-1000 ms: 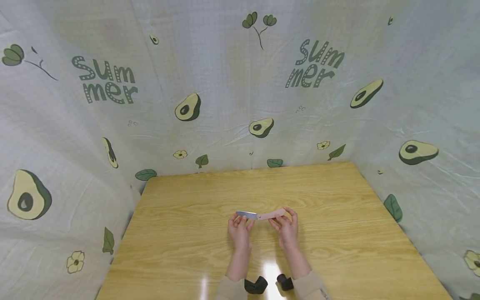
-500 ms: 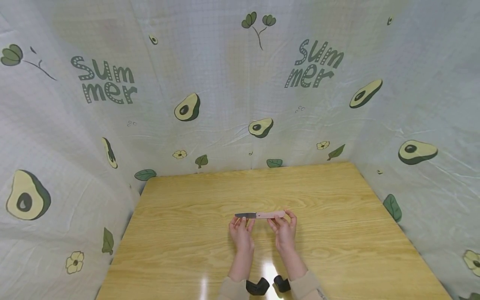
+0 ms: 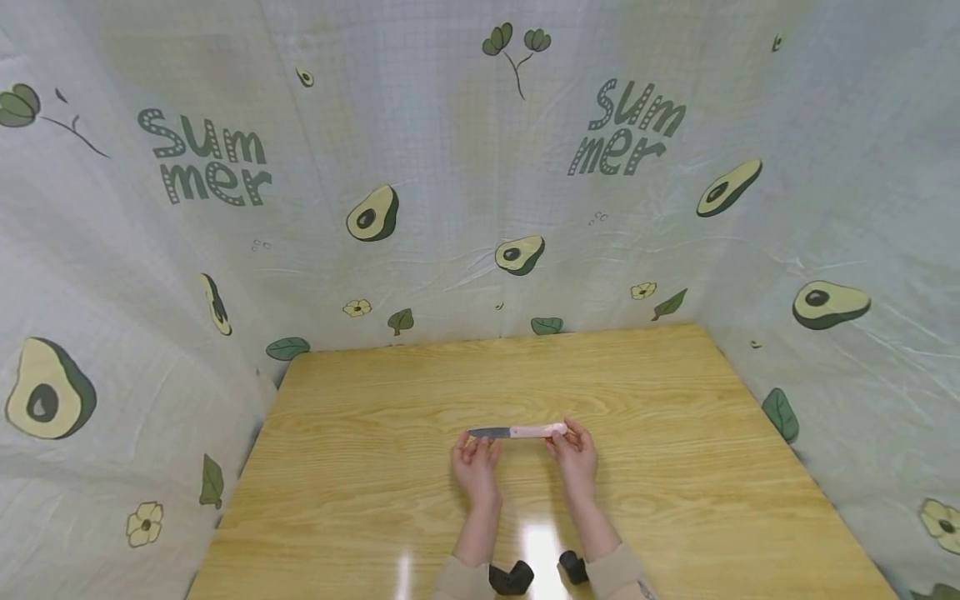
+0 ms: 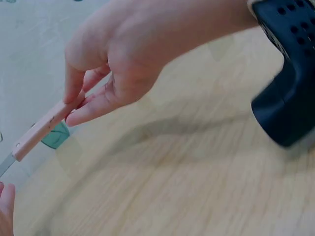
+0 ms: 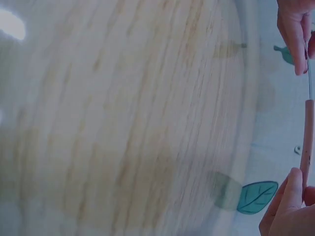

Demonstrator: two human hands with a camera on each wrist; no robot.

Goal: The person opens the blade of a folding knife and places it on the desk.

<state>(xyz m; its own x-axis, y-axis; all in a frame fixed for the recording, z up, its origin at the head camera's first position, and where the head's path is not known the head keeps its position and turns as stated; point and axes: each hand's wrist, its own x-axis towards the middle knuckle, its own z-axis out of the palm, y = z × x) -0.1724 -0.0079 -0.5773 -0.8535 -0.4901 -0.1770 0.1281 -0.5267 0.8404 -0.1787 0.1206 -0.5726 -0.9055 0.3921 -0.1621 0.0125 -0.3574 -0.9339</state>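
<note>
A folding knife [image 3: 528, 432] with a pink handle and grey blade is held level over the table, blade and handle in one line. My left hand [image 3: 474, 468] pinches the blade near its tip. My right hand [image 3: 576, 462] grips the far end of the handle between thumb and fingers. In the left wrist view the right hand [image 4: 113, 64] spans large across the top with the pink handle [image 4: 42, 128], and left fingertips [image 4: 6, 204] show at the lower left. In the right wrist view the thin blade [image 5: 310, 81] runs up to the left hand [image 5: 295, 24].
The wooden table [image 3: 360, 400] lies beneath both hands. Pale cloth printed with avocados [image 3: 521, 254] and leaves surrounds it at the back and sides. Black wrist devices [image 3: 512, 577] sit at both cuffs.
The knife was slightly bent at its pivot and has straightened out. Over the last half second the hands have spread slightly apart, both still holding it.
</note>
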